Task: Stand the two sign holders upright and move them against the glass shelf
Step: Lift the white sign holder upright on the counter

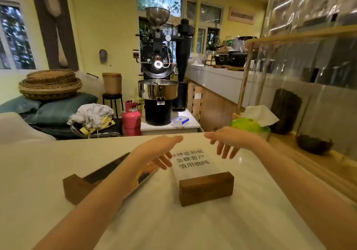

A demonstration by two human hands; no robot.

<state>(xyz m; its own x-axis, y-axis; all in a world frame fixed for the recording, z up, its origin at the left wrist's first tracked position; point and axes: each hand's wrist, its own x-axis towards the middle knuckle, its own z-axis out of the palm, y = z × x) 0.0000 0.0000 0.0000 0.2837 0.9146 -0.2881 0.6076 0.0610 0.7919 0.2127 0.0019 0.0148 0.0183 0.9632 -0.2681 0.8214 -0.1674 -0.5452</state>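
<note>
On the left part of the white counter (48, 172) lay the first sign holder (92, 180), flat on its back, its dark wooden base (74, 188) toward the near side and its panel slanting away toward the far edge. The person's left forearm crossed over it. The left hand (156, 153) hovered above the far end of that panel, palm turned inward, fingers (164, 162) spread loosely and gripping nothing; whether the fingertips brushed the panel I could not tell.

Just right of it, near the middle of the counter, the second sign holder (195, 170) also lay down, its clear panel flat with black Chinese lettering facing up and its wooden block (206, 189) nearest the person. Both hands flanked the far end of that panel.

The right hand (229, 140) hung over the panel's far right corner, open wide, fingers pointing down and left, holding nothing and apparently clear of the sheet.

Beyond it, at the counter's far right corner, sat a green tissue pack (249, 126) with a white tissue sticking up. Further right stood the glass shelf (309, 72) on its wooden ledge, well apart from both holders.
</note>
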